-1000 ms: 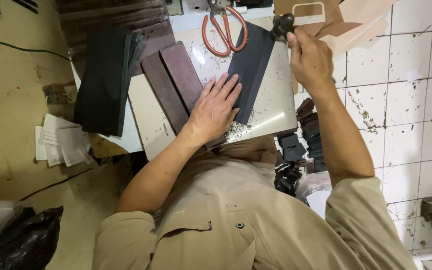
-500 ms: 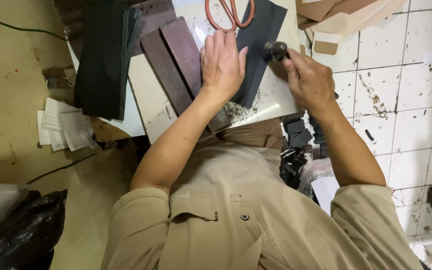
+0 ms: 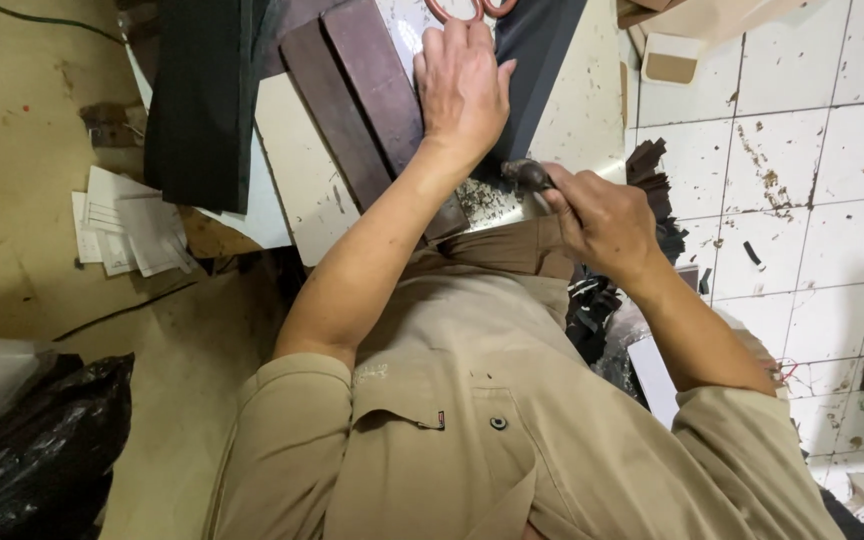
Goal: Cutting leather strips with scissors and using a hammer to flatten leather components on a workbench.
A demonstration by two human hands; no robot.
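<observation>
Two hands: both at work over a pale cutting board (image 3: 302,190) on the desk, seen from above, past a tan shirt.
Left hand (image 3: 464,85): lies flat, palm down, its fingers (image 3: 442,45) spread and released, pressing on a dark grey strip (image 3: 542,60) and touching the brown strips (image 3: 362,100) just beside it.
Right hand (image 3: 602,215): fingers clenched around a small dark tool (image 3: 527,177), whose tip sits at the near edge of the board, close to the left wrist.
Dark grey strip: runs lengthwise away from the person, between the brown strips and the bare right side of the board.
Nearby: red-handled scissors (image 3: 467,8) at the top edge, just beyond the left fingertips; a black stack (image 3: 202,100) on the left; loose papers (image 3: 127,225) below it; dark offcuts (image 3: 652,175) on the tiled floor to the right.
Doing it well: likely a matter of keeping the flat hand firm so the strip cannot slide, with fingertips well clear of the tool's path, and moving the tool steadily along one line.
</observation>
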